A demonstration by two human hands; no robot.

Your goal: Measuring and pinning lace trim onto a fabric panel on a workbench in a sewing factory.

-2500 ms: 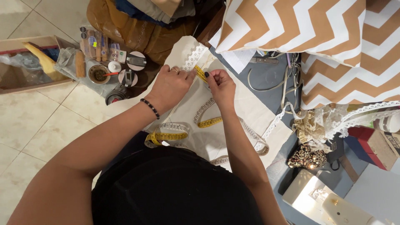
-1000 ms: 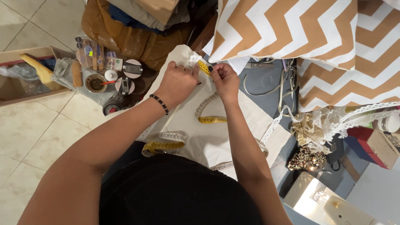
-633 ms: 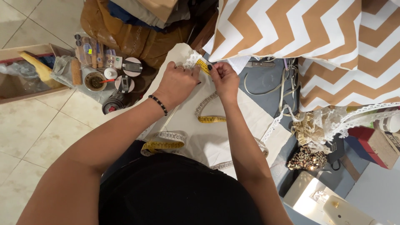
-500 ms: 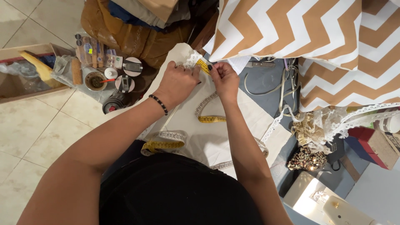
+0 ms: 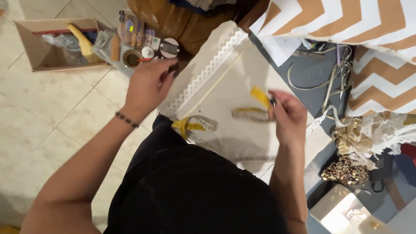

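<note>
On the lap, a cream cloth (image 5: pixel 242 130) is spread flat, its far edge trimmed with a white lace band (image 5: pixel 208 71). A measuring tape (image 5: pixel 249 113) is looped across it, yellow on one face and pale on the other; a second coil of the tape lies near the waist. One end of the tape is pinched between the fingertips of the right hand (image 5: pixel 288 117) and lifted slightly clear of the cloth, which is judged to keep that end free of the loops while the rest lies slack. The left hand (image 5: pixel 147 84) is set at the left edge of the cloth, just beside the lace, with fingers curled inward; whether the cloth edge is gripped or merely pressed cannot be told. A dark bead bracelet (image 5: pixel 126 120) is worn on that wrist.

Beyond the cloth, a grey table (image 5: pixel 312 73) is seen, crowded with scissors (image 5: pixel 342 65), cords, lace trimmings (image 5: pixel 381 134) and a sequinned piece (image 5: pixel 344 171). A chevron fabric (image 5: pixel 346 21) in tan and white is draped over the far right. The floor (image 5: pixel 43 121) is of pale tiles. A cardboard box (image 5: pixel 56 43) of oddments stands on it at upper left, with small jars and spools (image 5: pixel 143 45) just beside. Lighting is warm and even; the right hand is somewhat blurred.
</note>
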